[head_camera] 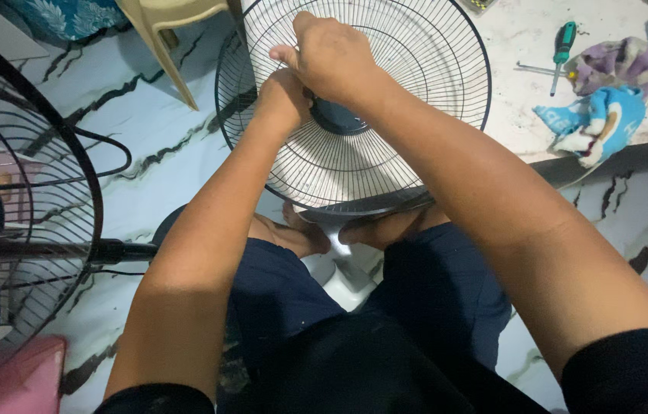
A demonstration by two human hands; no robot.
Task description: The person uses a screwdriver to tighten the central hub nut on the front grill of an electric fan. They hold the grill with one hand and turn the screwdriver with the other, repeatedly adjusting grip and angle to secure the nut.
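A round wire fan guard (416, 100) with a dark blue hub (337, 119) stands upright in front of me, above a white fan base (343, 272) between my feet. My right hand (331, 54) is closed over the top of the hub at the guard's centre. My left hand (282, 100) presses against the hub's left side, fingers curled on it. Both forearms reach forward over my knees in dark shorts. What the fingers grip under the hands is hidden.
A second fan with a black wire cage (29, 192) lies at the left. A green-handled screwdriver (561, 54) and crumpled cloths (603, 119) rest on a slab at upper right. A beige plastic chair leg (167, 57) stands behind. A pink object (6, 379) sits at lower left.
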